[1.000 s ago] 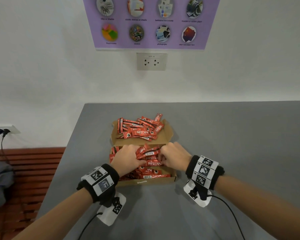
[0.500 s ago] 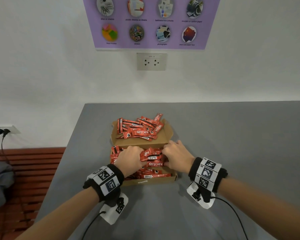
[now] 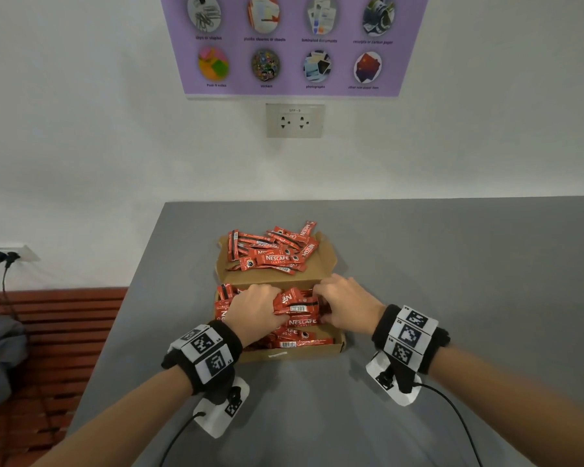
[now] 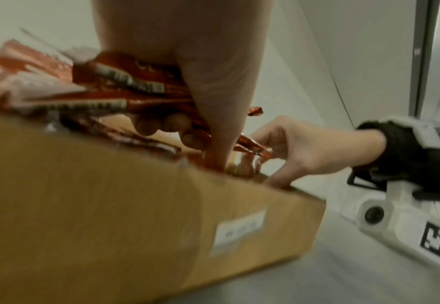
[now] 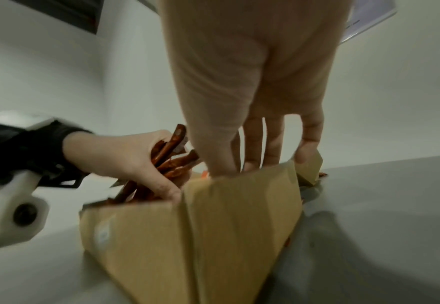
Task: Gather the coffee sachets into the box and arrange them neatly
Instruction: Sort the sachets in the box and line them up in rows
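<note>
The left hand (image 3: 255, 308) clutched a bunch of coffee sachets (image 3: 295, 303) inside the box (image 3: 294, 354), while beside it the right hand (image 3: 346, 306), fingers extended down among them, apparently squared their ends into a row.

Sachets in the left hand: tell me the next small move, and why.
Probably lay the bundle of sachets flat into the box, parallel to those beneath. The left hand grips it above the near compartment while the right hand reaches into the box beside its right wall; the sachets below lie unevenly.
</note>
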The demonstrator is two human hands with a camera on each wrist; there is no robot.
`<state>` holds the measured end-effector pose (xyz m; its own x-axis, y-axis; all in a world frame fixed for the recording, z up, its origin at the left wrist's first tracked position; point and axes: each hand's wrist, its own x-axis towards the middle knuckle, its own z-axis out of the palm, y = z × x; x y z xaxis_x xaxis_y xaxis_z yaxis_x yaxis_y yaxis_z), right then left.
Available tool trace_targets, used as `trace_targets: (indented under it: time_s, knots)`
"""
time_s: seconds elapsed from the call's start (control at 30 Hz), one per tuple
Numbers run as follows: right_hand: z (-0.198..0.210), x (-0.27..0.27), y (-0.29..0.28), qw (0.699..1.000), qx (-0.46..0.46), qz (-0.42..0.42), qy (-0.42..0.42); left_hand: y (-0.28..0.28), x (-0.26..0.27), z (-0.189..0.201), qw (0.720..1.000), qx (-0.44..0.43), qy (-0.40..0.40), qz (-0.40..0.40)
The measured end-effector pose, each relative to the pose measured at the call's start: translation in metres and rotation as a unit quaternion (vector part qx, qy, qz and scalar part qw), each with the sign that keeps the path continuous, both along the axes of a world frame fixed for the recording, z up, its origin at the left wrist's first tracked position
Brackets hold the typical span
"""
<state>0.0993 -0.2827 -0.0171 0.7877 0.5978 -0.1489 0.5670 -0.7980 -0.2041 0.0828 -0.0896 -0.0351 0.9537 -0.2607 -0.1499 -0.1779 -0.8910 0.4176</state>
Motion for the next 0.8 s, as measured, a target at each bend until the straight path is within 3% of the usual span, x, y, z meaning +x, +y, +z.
trace_targets:
  time_s: [0.1, 0.2, 0.37, 0.5, 0.63, 0.73, 0.8]
  knots:
    - [0.011, 0.003, -0.006, 0.993, 0.110, -0.002, 0.048, 0.006, -0.002, 0.008, 0.998, -0.049, -0.037, 0.019]
    - [0.021, 0.001, -0.002, 0.967, 0.230, 0.018, 0.105, 0.004, -0.003, 0.011, 0.995, -0.030, -0.100, 0.000]
    - [0.015, -0.004, 0.011, 0.969, 0.234, 0.031, 0.079, 0.000, 0.002, 0.015, 0.995, -0.058, -0.079, -0.029]
    - [0.015, 0.003, 0.000, 0.971, 0.235, -0.028, 0.013, 0.014, 0.008, 0.024, 0.991, -0.109, 0.002, 0.074]
    - [0.011, 0.002, -0.004, 0.947, 0.302, -0.075, -0.074, 0.023, 0.013, 0.028, 0.933, -0.300, 0.047, 0.192]
    - [0.003, -0.004, 0.004, 0.943, 0.319, -0.049, -0.080, 0.014, 0.008, 0.032, 0.862, -0.448, 0.150, 0.185]
    - [-0.002, -0.007, 0.007, 0.944, 0.313, -0.006, -0.103, 0.007, 0.006, 0.032, 0.848, -0.469, 0.178, 0.170]
